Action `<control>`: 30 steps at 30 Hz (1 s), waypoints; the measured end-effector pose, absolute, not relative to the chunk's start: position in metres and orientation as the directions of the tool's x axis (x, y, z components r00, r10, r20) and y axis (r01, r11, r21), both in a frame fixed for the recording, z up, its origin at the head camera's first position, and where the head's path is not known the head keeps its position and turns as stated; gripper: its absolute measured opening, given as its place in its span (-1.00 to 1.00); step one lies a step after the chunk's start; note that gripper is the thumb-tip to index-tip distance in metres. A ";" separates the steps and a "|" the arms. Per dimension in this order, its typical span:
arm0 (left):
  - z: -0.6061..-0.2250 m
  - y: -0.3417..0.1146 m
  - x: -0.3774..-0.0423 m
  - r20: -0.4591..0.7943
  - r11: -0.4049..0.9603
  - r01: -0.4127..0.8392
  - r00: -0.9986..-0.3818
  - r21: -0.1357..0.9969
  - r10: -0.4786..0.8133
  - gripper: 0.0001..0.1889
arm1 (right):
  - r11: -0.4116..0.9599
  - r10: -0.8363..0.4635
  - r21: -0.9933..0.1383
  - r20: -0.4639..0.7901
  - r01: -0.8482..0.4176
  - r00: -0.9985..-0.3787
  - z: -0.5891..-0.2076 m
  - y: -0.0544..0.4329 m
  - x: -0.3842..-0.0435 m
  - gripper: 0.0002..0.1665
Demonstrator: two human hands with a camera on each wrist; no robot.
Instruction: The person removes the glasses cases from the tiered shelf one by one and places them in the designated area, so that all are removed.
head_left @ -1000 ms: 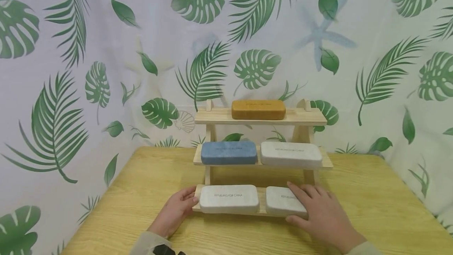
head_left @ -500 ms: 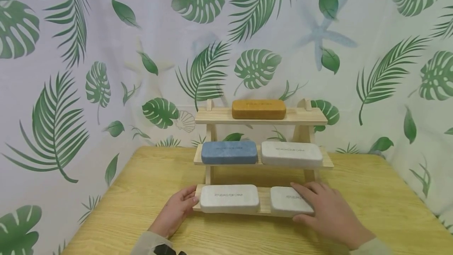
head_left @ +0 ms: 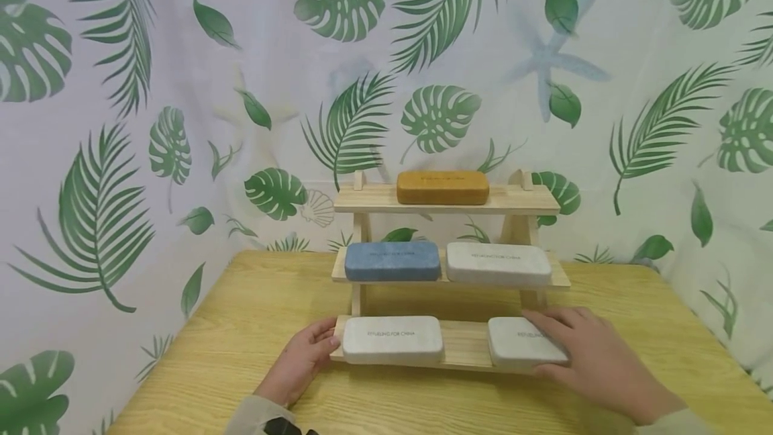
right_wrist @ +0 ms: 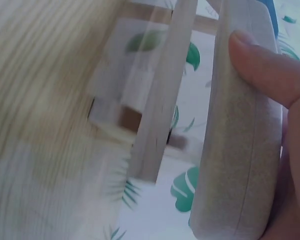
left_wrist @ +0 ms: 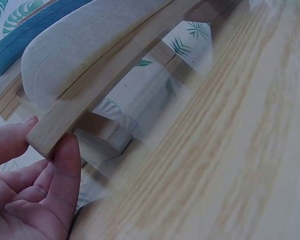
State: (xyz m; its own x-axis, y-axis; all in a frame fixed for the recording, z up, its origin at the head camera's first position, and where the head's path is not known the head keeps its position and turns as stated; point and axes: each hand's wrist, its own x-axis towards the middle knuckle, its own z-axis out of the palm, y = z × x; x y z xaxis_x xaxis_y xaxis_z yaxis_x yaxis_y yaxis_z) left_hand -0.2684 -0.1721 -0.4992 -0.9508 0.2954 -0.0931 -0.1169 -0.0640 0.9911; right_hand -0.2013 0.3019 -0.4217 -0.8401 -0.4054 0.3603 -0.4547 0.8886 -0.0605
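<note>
My left hand (head_left: 302, 360) pinches the left end of the bottom board of a three-tier wooden display stand (head_left: 468, 341), thumb on one face and fingers below in the left wrist view. Lettered "REFUELING FOR CHINA", a white glasses case (head_left: 392, 340) lies on that board beside it. At the board's right end, my right hand (head_left: 604, 364) grips a second white glasses case (head_left: 521, 344), covering its right end. A gap shows between this case (right_wrist: 235, 145) and a board (right_wrist: 165, 95) in the right wrist view, with the thumb on its side.
A blue glasses case (head_left: 392, 261) and another white glasses case (head_left: 498, 264) sit on the middle tier. An orange glasses case (head_left: 443, 188) is on the top tier. The stand is on a wooden table (head_left: 253, 301), before a leaf-patterned cloth (head_left: 290, 52).
The right hand has moved right with the white glasses case, widening the gap to the other white case on the bottom board. The left hand has stayed at the board's end.
</note>
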 end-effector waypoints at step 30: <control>-0.497 -0.173 -0.268 -0.101 -0.058 -0.124 -0.948 0.991 0.301 -0.31 | 0.929 -0.338 -0.021 0.353 -0.369 -0.872 -0.416 0.407 -0.205 0.01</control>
State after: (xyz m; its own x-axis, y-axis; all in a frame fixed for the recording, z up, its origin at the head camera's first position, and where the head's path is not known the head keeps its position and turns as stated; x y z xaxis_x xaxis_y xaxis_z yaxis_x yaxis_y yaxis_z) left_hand -0.2681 -0.1726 -0.4970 -0.9483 0.3009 -0.1009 -0.1237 -0.0575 0.9906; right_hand -0.2051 0.4073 -0.4161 -0.8723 -0.3381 0.3533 -0.3688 0.9293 -0.0212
